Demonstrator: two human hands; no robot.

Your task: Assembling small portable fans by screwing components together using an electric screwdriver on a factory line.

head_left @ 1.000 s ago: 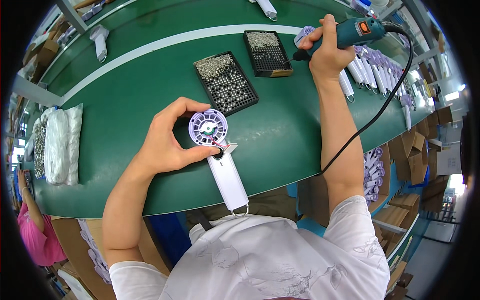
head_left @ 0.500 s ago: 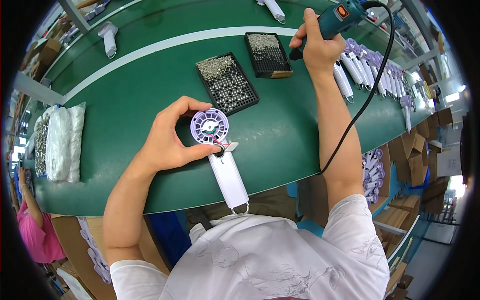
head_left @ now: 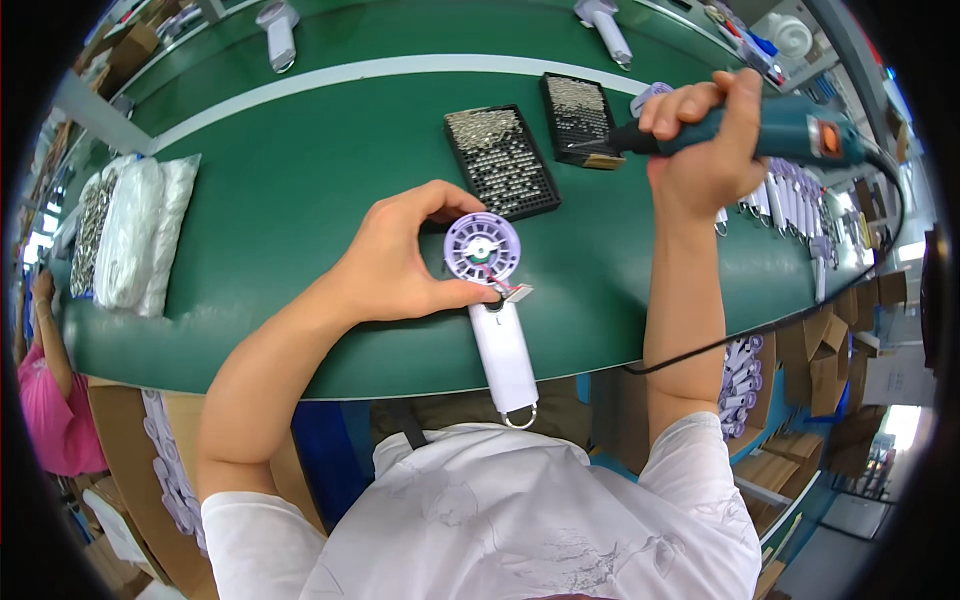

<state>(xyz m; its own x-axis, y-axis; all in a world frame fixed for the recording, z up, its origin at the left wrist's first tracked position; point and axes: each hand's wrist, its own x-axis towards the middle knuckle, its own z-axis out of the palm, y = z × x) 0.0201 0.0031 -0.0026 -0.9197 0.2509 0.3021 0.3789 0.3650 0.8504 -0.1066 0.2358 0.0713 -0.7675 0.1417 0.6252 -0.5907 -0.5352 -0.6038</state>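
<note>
My left hand [head_left: 400,265] is closed round a handheld fan [head_left: 507,365], its thumb and fingers gripping the round lilac head. The white handle points toward me, with a wire loop at its end. The head is uncovered, showing a slotted ring, a green part, red wires and a small white connector at the neck. In my right hand [head_left: 710,140] is a teal electric screwdriver [head_left: 790,132] with a black nose, held nearly level. Its thin bit points left, over or close to the right-hand black screw tray [head_left: 604,161]. A second black screw tray [head_left: 538,210] lies just beyond the fan.
Plastic-wrapped packs [head_left: 130,235] lie at the left. Rows of fan handles [head_left: 785,200] stand at the right, behind the screwdriver's black cord [head_left: 720,347]. Two fans [head_left: 281,45] lie beyond the white strip. Cartons of fan parts flank me; a person in pink [head_left: 55,415] is far left.
My right hand has come lower and nearer, and the screwdriver has swung from slanting upward to nearly level, bit toward the right tray. The whole view has shifted; my left hand still grips the fan.
</note>
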